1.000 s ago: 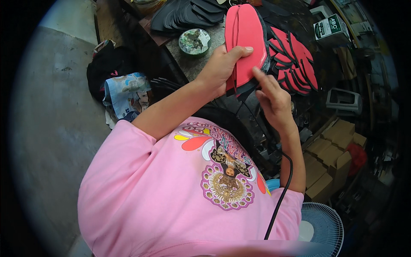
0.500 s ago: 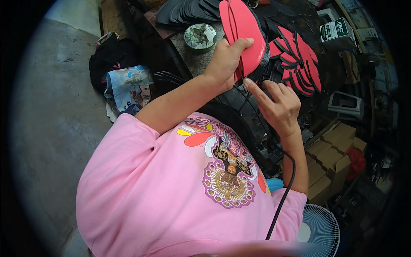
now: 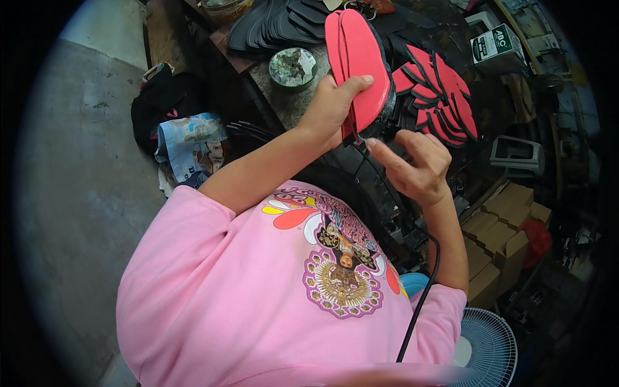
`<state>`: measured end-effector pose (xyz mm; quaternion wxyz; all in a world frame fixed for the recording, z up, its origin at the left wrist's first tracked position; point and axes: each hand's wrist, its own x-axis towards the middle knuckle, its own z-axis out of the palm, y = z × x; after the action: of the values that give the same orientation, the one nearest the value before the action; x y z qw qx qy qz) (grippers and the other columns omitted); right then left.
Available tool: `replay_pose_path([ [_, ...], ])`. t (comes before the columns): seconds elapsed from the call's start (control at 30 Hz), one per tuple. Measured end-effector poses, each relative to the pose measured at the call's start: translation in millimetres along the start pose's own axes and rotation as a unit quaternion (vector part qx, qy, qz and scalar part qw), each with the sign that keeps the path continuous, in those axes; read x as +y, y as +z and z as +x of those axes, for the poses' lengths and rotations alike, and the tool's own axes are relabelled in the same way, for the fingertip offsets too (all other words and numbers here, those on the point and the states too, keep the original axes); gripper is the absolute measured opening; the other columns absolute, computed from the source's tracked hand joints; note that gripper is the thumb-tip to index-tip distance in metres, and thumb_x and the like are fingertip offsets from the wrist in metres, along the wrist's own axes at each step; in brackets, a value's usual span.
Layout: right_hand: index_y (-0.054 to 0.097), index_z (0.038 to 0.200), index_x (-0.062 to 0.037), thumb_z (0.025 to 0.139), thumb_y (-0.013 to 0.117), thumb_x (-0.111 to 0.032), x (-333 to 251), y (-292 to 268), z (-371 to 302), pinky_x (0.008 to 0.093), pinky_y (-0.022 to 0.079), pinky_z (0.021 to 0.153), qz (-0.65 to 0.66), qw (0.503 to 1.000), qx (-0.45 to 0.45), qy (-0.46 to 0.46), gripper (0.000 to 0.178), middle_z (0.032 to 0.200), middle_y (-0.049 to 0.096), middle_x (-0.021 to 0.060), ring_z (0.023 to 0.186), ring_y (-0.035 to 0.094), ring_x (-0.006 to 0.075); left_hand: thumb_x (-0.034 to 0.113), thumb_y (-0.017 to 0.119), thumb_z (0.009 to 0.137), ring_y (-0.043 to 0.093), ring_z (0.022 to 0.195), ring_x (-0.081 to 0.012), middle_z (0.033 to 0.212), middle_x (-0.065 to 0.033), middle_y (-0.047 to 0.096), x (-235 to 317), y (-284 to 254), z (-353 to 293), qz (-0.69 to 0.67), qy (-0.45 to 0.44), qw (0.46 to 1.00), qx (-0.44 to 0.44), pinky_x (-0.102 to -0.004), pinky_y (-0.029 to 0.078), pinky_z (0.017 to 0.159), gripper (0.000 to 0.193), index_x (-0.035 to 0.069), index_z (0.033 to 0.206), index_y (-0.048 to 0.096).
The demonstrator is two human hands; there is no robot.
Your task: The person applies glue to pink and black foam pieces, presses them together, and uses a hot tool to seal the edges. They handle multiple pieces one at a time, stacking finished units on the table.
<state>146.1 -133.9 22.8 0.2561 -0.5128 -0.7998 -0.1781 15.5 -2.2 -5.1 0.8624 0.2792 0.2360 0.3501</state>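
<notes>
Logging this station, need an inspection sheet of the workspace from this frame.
Surface: dark speckled bench, crowded.
Job's things: red shoe sole, edge-up.
Clutter: black soles stack, red cut pieces, round tin.
Grippers: left hand grips the red shoe sole; right hand curled just below it, contact unclear.
Cables: black cable running down past the right arm.
Surroundings: cardboard boxes, fan, concrete floor.

Our bare left hand (image 3: 332, 109) is raised, arm outstretched, thumb on top and fingers (image 3: 351, 129) curled closed in a grip. Our bare right hand (image 3: 416, 168) sits just below it, elbow bent, fingers loosely curled, forefinger extended.
</notes>
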Motion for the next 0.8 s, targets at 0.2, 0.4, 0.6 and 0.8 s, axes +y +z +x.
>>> replay_pose_path([
  [0.2, 0.066, 0.124, -0.0338, 0.072, 0.066, -0.003, 27, 11, -9, 0.0299, 0.046, 0.051, -0.061, 0.989, -0.02, 0.131, 0.061, 0.072, 0.052, -0.0017, 0.057, 0.055, 0.0147, 0.014, 0.066, 0.088, 0.068, 0.09, -0.0147, 0.103, -0.0094, 0.067, 6, -3, -10, 0.055, -0.055, 0.995, -0.066, -0.0284, 0.056, 0.081, 0.035, -0.003, 0.117, 0.056],
  [0.4, 0.056, 0.135, -0.0211, 0.086, 0.063, -0.006, 52, 23, -35, 0.03, 0.049, 0.059, 0.068, 0.951, -0.05, 0.297, 0.052, 0.089, 0.06, 0.0018, 0.069, 0.061, 0.0149, 0.012, 0.07, 0.086, 0.067, 0.092, -0.0155, 0.107, -0.011, 0.067, 11, -13, -14, 0.076, -0.079, 0.99, -0.085, -0.0282, 0.056, 0.081, 0.039, -0.003, 0.119, 0.056],
  [0.6, 0.02, 0.153, -0.0098, 0.094, 0.061, -0.009, 47, 19, -27, 0.0224, 0.051, 0.066, 0.593, 0.643, 0.133, 0.466, 0.072, 0.091, 0.059, 0.005, 0.075, 0.06, 0.0096, 0.01, 0.074, 0.082, 0.066, 0.098, -0.016, 0.112, -0.0113, 0.065, 3, -13, -15, 0.174, -0.112, 0.964, -0.166, -0.0294, 0.055, 0.085, 0.05, -0.004, 0.125, 0.052],
  [0.8, 0.013, 0.154, -0.011, 0.085, 0.07, -0.003, 50, 9, -23, 0.0204, 0.045, 0.054, 0.559, 0.607, 0.176, 0.538, 0.09, 0.074, 0.058, -0.0002, 0.06, 0.052, 0.0054, 0.021, 0.063, 0.095, 0.066, 0.101, -0.0169, 0.118, -0.0124, 0.062, -5, -12, -14, 0.131, -0.179, 0.968, -0.121, -0.0305, 0.056, 0.087, 0.046, -0.002, 0.131, 0.046],
])
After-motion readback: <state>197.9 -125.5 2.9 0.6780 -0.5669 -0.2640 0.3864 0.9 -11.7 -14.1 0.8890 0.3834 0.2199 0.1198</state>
